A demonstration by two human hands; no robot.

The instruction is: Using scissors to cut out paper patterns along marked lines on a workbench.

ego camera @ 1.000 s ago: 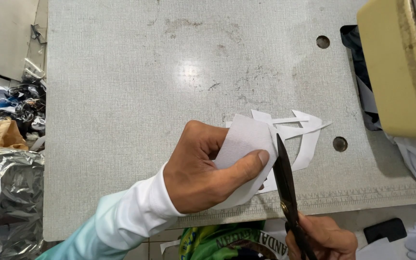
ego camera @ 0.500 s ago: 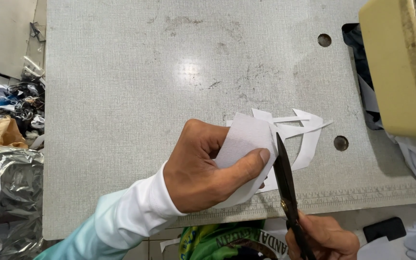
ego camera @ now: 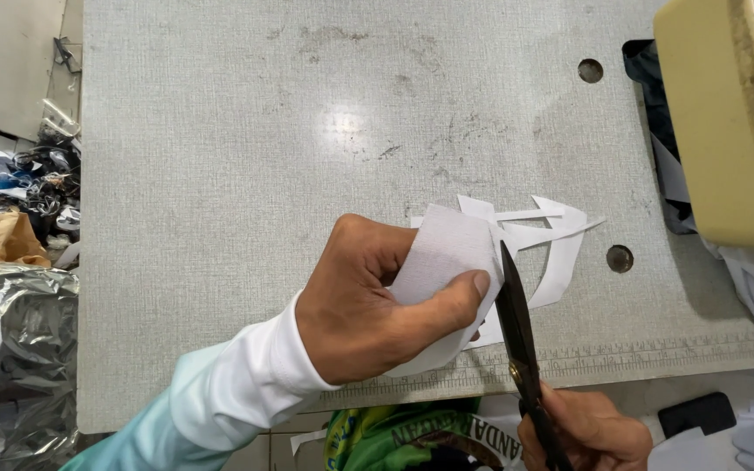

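My left hand grips a white piece of fabric above the front of a grey table, thumb pressed on top. My right hand, low at the frame's bottom edge, holds black scissors whose blades point up and meet the right edge of the white piece. Cut white strips and scraps fan out on the table just behind and to the right of the blades.
A yellowish padded block stands at the table's right side, with dark and white cloth below it. Two round holes mark the tabletop. Crumpled plastic and clutter lie off the table's left edge. A black object lies bottom right.
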